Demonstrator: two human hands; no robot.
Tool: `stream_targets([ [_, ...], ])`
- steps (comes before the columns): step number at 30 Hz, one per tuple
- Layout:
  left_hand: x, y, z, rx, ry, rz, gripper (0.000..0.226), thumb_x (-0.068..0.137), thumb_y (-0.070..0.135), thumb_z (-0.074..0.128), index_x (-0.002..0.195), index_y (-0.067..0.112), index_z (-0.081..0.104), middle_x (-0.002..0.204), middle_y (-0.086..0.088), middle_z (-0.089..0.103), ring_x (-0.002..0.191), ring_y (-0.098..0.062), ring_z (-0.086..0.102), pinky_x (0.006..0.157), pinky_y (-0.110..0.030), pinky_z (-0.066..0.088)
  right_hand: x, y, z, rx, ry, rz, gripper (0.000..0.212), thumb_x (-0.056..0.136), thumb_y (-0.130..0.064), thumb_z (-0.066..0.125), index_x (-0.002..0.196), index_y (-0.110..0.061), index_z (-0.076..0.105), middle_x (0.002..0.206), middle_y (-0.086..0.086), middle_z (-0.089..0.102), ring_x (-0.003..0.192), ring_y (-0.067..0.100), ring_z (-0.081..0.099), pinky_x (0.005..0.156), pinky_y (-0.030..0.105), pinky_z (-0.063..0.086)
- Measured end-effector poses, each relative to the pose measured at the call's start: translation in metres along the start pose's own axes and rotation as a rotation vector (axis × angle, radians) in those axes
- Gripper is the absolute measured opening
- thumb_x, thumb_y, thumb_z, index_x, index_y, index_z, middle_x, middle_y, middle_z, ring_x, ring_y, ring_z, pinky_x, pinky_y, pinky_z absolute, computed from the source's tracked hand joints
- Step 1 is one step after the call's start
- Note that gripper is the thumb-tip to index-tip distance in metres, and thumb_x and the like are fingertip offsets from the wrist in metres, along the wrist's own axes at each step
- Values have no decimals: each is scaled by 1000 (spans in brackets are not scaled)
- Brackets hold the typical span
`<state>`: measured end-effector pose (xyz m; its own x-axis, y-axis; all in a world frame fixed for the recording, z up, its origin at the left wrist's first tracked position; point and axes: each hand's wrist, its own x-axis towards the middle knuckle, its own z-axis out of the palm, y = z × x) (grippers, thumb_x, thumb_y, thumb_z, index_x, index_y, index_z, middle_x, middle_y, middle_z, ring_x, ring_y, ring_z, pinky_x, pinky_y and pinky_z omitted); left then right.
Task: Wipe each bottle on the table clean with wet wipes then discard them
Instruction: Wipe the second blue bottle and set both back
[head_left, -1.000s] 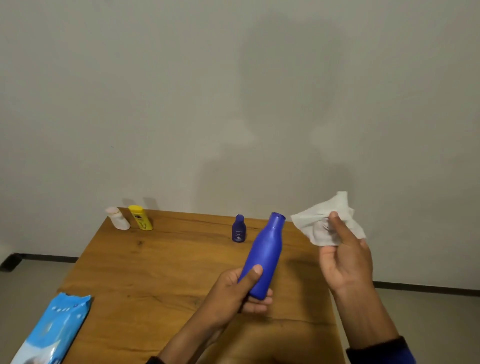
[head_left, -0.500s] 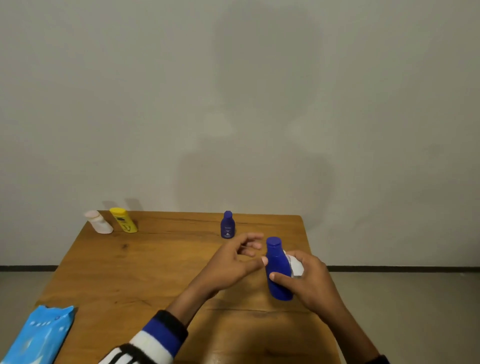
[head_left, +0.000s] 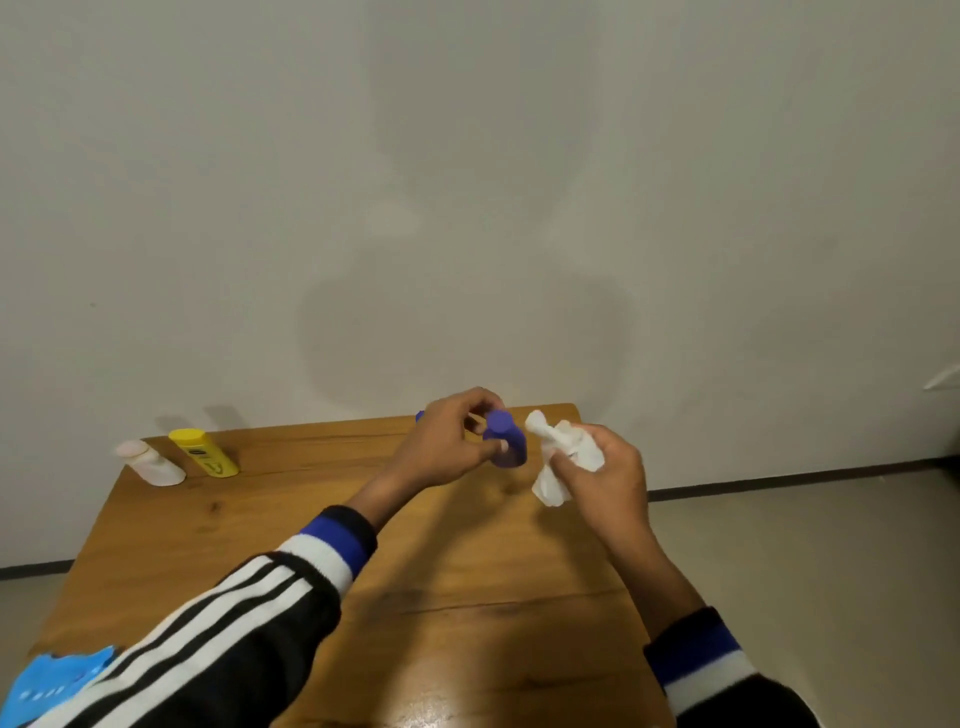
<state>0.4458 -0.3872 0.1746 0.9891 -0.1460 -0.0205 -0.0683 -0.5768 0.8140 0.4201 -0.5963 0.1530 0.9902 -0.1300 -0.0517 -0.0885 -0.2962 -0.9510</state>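
Over the far middle of the worktop (head_left: 467, 571), a blue bottle (head_left: 506, 441) is gripped by curled left-hand (head_left: 441, 447) fingers; a crumpled wipe (head_left: 558, 462) is clutched in the right hand (head_left: 605, 473), just beside. Best rotated steadily while rubbed, cap included.

The left hand (head_left: 447, 441) holds a blue bottle (head_left: 505, 440) over the worktop (head_left: 291, 525); at its 3 o'clock the right hand (head_left: 605, 470) clutches a crumpled wipe (head_left: 558, 457). Yellow bottle (head_left: 203, 453) and white bottle (head_left: 150, 462) stand at 10 o'clock; wipes pack (head_left: 49, 683) at 8.
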Motion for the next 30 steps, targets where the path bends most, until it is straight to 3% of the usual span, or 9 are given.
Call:
stream_targets([
  [3, 27, -20, -1, -8, 60, -123, 30, 79, 20, 80, 102, 28, 63, 100, 13, 67, 69, -1, 67, 61, -14, 47, -8, 16, -19, 96, 109, 81, 29, 82, -29, 79, 106, -31, 62, 97, -15, 67, 87, 10, 67, 66, 17, 56],
  [7, 64, -45, 11, 63, 18, -194, 32, 76, 11, 81, 99, 24, 63, 103, 5, 67, 89, -14, 69, 78, -28, 55, -33, 56, -47, 73, 190, 144, 34, 80, -33, 79, 109, -23, 65, 100, -6, 69, 88, 17, 69, 65, 27, 62],
  [10, 88, -62, 30, 126, -35, -217, 33, 74, 7, 81, 98, 22, 64, 99, 4, 67, 95, -17, 66, 80, -29, 53, -48, 80, -65, 125, 243, 229, 33, 79, -32, 78, 109, -27, 66, 101, -6, 70, 91, 18, 70, 68, 37, 63],
  [13, 105, -76, 50, 193, -69, -226, 33, 74, 8, 82, 101, 16, 65, 102, -1, 68, 95, -20, 65, 81, -32, 54, -60, 92, -73, 123, 263, 268, 33, 79, -32, 77, 109, -30, 65, 102, -7, 71, 92, 17, 69, 66, 32, 62],
  [18, 126, -92, 77, 262, -76, -250, 31, 75, 10, 83, 99, 17, 64, 96, 0, 67, 89, -19, 64, 67, -24, 45, -62, 98, -76, 111, 258, 286, 39, 76, -38, 76, 112, -26, 66, 102, -9, 71, 91, 14, 70, 69, 29, 62],
  [22, 134, -99, 86, 288, -87, -251, 31, 76, 9, 82, 99, 17, 63, 96, -1, 67, 88, -19, 64, 69, -25, 46, -56, 91, -69, 141, 225, 286, 40, 71, -46, 73, 107, -29, 66, 98, -13, 72, 87, 10, 71, 66, 24, 61],
  [30, 137, -113, 86, 309, -46, -278, 30, 78, 7, 80, 103, 14, 65, 99, -3, 68, 88, -20, 63, 74, -29, 50, -39, 79, -54, 215, 146, 306, 29, 82, -27, 76, 108, -21, 66, 100, -6, 72, 88, 13, 71, 58, 16, 56],
])
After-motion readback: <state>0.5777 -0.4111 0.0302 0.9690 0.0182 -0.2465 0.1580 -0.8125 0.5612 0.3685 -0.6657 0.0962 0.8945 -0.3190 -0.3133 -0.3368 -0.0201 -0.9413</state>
